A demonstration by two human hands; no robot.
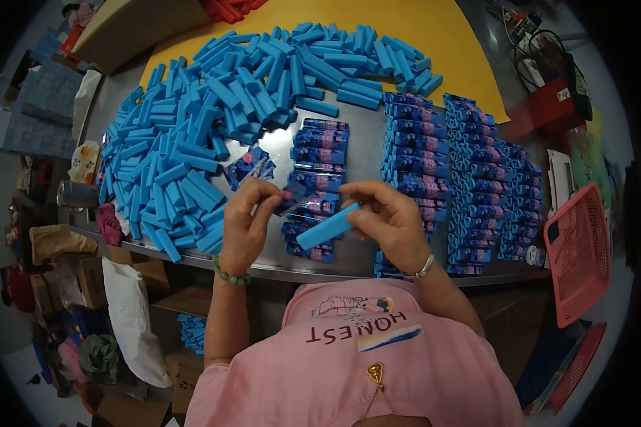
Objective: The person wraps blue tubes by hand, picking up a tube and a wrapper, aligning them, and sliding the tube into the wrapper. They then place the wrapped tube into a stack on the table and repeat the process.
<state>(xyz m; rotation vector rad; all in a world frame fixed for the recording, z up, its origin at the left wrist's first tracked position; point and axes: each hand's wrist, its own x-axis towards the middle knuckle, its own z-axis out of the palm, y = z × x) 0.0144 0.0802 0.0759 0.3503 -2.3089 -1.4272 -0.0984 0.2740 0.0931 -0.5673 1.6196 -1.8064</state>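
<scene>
My left hand, with a green bead bracelet at the wrist, pinches a small dark blue and pink printed wrapper. In my right hand is a plain blue block, long and slim, tilted down toward the left. Wrapper and block are close together but look apart. Below them lies a column of wrapped blocks on the metal table. Just beyond my left hand is a loose pile of printed wrappers. A big heap of bare blue blocks spreads over the left and back.
More wrapped blocks stand in stacked rows to the right. A yellow sheet covers the table's back. A pink plastic basket sits at the right edge, a red device behind it. A cardboard box is at back left.
</scene>
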